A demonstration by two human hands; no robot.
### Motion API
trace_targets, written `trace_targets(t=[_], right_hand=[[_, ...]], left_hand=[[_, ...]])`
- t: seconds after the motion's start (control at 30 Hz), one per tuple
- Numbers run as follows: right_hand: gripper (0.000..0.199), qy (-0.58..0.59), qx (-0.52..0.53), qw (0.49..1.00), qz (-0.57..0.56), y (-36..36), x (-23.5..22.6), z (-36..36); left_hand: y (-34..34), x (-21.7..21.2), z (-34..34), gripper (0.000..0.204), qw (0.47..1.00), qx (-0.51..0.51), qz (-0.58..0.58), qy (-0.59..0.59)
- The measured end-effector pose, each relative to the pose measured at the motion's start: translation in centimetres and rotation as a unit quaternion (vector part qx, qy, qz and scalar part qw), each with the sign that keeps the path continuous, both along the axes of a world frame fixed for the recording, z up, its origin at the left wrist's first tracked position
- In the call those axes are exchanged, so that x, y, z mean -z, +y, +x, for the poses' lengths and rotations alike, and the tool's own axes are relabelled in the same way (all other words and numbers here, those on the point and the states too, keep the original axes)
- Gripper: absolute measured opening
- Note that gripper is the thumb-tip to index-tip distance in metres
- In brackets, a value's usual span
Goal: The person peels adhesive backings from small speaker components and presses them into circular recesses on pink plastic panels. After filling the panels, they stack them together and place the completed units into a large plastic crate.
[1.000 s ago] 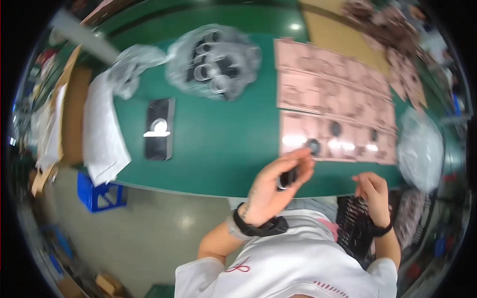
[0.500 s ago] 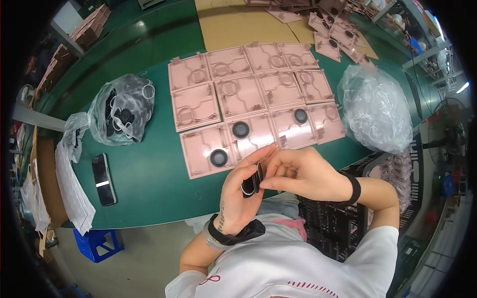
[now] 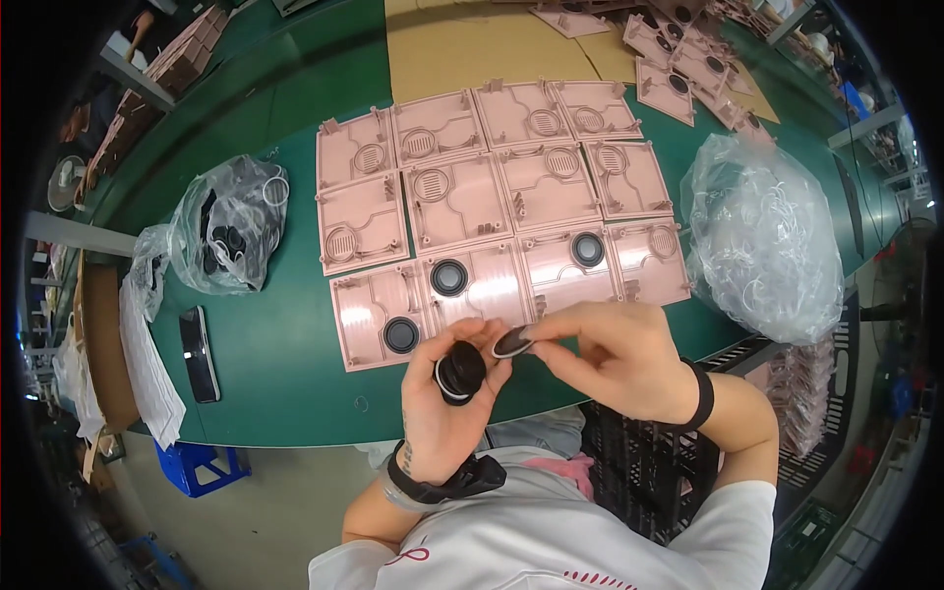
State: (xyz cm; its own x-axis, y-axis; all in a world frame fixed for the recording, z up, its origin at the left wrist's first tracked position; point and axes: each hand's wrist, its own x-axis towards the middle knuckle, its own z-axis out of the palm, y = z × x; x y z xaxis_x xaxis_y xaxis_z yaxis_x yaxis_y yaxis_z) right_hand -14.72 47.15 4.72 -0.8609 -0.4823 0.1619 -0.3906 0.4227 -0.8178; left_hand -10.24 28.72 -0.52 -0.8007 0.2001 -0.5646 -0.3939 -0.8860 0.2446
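Head view: a dark disc with a pale rim [image 3: 512,343] is clamped between the fingers of the right hand [image 3: 629,356], just beside a stack of black discs [image 3: 460,374] held in the left hand [image 3: 440,418], whose fingers curl around it; the left fingers may also touch the single disc. Beyond, pink panels [image 3: 452,221] lie in rows on the green worktop [image 3: 285,374], between two clear bags [image 3: 767,236]

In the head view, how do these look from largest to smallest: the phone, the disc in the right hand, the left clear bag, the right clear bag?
1. Right bag
2. Left bag
3. Phone
4. Disc, seen tilted in the right hand
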Motion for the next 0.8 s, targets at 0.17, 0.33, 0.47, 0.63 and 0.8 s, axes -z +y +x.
trace_targets(t=[0.17, 0.33, 0.47, 0.63, 0.8], right_hand=[[0.018, 0.164, -0.001, 0.985, -0.06, 0.0, 1.2, -0.6], [0.021, 0.175, -0.01, 0.984, -0.03, 0.2, 1.4, -0.8], [0.02, 0.184, -0.024, 0.982, -0.017, 0.1, 1.4, -0.9], [0.02, 0.17, -0.044, 0.984, -0.038, 0.0, 1.7, -0.9], [0.021, -0.002, -0.028, 0.999, -0.039, 0.2, -0.4, -0.5]], left_hand=[[0.1, 0.0, 0.0, 0.026, 0.988, 0.085, 0.088, 0.09], [0.5, -0.9, 0.1, 0.021, 0.989, 0.09, -0.054, 0.109], [0.5, -0.6, 0.0, 0.017, 0.984, 0.084, -0.093, 0.124], [0.1, -0.7, -0.3, 0.013, 0.985, 0.069, -0.095, 0.128], [-0.9, -0.3, -0.3, 0.01, 0.966, 0.111, -0.157, 0.171]])
